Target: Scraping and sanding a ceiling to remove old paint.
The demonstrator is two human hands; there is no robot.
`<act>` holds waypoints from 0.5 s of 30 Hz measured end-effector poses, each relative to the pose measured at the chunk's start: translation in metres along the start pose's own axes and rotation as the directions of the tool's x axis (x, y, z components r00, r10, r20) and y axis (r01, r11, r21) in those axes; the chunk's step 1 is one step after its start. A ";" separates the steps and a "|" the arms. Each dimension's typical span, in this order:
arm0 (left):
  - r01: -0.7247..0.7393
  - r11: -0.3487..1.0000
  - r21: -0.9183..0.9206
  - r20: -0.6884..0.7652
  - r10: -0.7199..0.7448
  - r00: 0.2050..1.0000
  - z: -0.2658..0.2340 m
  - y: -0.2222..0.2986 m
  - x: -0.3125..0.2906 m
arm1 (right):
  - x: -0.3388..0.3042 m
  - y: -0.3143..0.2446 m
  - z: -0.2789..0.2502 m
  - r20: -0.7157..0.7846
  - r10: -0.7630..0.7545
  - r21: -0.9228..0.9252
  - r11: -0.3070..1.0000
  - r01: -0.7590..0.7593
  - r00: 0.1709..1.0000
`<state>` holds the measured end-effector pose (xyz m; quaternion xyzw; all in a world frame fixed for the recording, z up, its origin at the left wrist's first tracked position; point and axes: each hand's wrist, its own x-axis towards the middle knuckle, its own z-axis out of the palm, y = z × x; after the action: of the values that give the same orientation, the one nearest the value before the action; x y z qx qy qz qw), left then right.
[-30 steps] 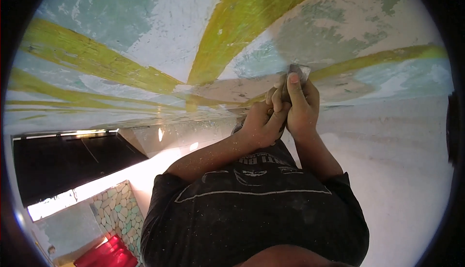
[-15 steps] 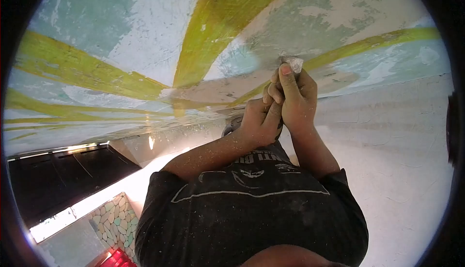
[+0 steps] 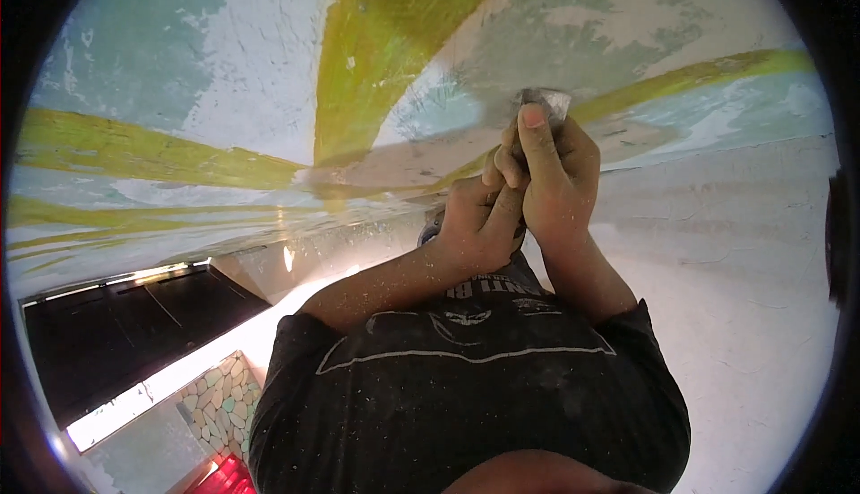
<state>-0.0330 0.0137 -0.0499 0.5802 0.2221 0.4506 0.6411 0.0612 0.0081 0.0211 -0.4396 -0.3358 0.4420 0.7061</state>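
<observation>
1. Scraper [image 3: 555, 100], with a flat grey metal blade, is up at the painted wall [image 3: 385, 55], just above the thumb; cannot tell whether its edge touches
2. Right hand [image 3: 560, 176] pinches the scraper, thumb laid along the blade
3. Left hand [image 3: 470, 221] is pressed against the right one from below, knuckles bent; its grip is partly hidden, so cannot tell what it closes on
4. Yellow-green bands cross the wall among worn blue-green and whitish patches, with a shadow beside the hands
5. Pale specks dot the left forearm [image 3: 385, 292] and the black printed shirt [image 3: 466, 404]
6. Far to the lower left are a dark panel [image 3: 134, 333], pebble-patterned stonework [image 3: 219, 404] and something red [image 3: 228, 476]
</observation>
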 end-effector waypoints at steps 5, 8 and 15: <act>-0.096 0.984 0.152 -0.051 0.105 0.993 0.001 -0.007 0.006 | 0.004 0.018 -0.011 -0.006 0.016 0.006 1.000 -0.016 1.000; -0.047 0.992 0.114 -0.037 0.052 0.998 0.001 -0.001 0.002 | 0.003 0.011 -0.008 0.003 0.017 -0.013 1.000 -0.017 1.000; -0.040 0.994 0.100 -0.032 0.044 0.999 -0.001 -0.001 0.004 | 0.003 0.012 -0.007 -0.013 0.013 0.014 1.000 -0.013 1.000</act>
<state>-0.0311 0.0177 -0.0495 0.6081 0.2428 0.4623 0.5980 0.0638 0.0115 0.0074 -0.4395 -0.3253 0.4460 0.7085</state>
